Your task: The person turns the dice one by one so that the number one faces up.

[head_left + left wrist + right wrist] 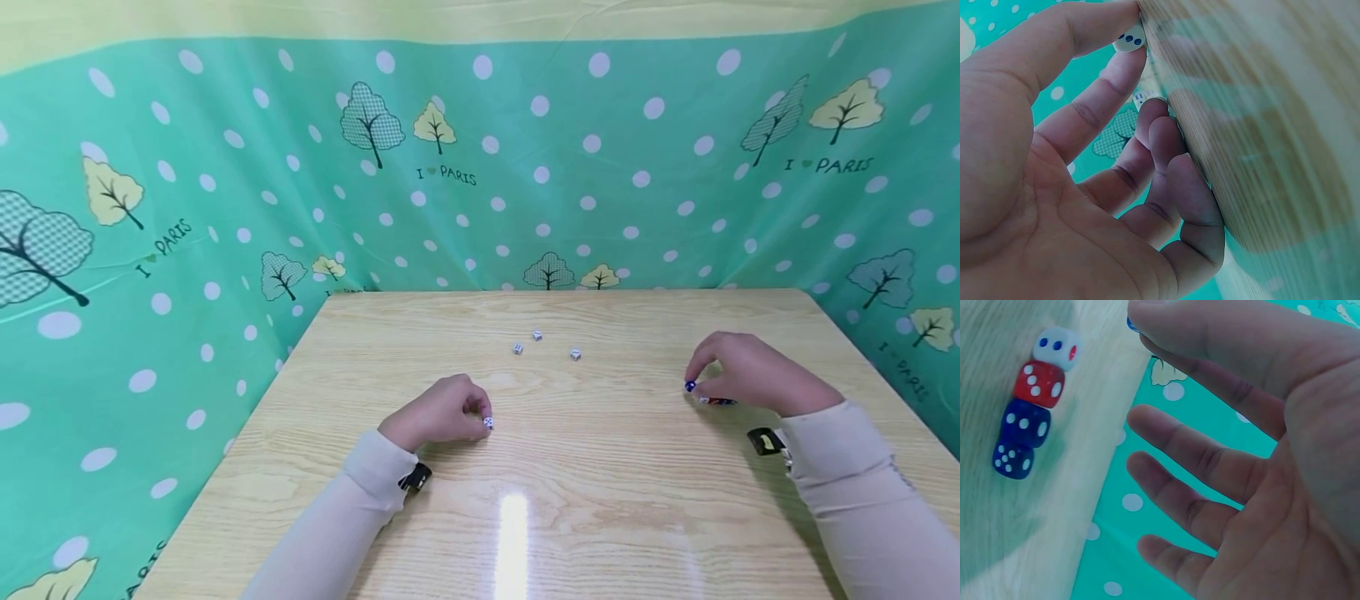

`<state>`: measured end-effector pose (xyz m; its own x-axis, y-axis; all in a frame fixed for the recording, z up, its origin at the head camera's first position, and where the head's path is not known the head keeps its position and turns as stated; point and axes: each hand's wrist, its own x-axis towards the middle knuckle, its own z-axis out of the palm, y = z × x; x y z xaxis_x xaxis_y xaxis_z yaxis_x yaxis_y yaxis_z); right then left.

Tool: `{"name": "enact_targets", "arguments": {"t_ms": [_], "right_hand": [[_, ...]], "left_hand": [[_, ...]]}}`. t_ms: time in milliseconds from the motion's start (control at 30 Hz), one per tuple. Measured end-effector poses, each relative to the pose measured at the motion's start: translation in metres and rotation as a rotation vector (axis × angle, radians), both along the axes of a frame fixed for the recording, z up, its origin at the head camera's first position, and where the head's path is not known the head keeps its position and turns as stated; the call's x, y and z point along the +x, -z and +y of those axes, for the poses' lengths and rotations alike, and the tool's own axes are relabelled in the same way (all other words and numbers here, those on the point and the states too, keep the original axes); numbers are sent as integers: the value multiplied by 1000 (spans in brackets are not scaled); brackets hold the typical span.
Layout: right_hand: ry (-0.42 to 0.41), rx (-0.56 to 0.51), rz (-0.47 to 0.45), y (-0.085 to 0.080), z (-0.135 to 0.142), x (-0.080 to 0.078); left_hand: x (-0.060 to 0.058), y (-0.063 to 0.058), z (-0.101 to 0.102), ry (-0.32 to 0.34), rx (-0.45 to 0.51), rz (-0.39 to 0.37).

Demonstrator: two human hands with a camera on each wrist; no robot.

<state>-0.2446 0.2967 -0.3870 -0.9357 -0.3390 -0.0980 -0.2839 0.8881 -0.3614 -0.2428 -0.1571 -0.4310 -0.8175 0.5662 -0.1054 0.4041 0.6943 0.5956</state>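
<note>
On the left of the table, my left hand (446,410) pinches a white die (488,422) between thumb and index fingertip, close to the wood. That die's blue pips (1129,39) show in the left wrist view; the other fingers are bent with their tips by the tabletop. My right hand (742,371) pinches a blue die (690,386), mostly hidden behind the thumb in the right wrist view. Beside that hand runs a row of dice: a white die (1057,347), a red die (1039,384) and two blue dice (1025,423), set end to end.
Three white dice lie apart toward the back middle: one at left (518,349), one farther back (537,336), one at right (575,354). The pale wooden table (585,467) meets a green dotted curtain (637,208) behind and at both sides.
</note>
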Motion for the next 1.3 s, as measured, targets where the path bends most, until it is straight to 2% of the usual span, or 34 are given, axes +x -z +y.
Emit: {"name": "enact_targets", "arguments": {"t_ms": [767,1300], "right_hand": [[23,16,-88,12,6,-5],[48,6,-106,19,10,-7]], "left_hand": [[1,0,0,5,-1,-2],[1,-1,0,8,4,-7]]}}
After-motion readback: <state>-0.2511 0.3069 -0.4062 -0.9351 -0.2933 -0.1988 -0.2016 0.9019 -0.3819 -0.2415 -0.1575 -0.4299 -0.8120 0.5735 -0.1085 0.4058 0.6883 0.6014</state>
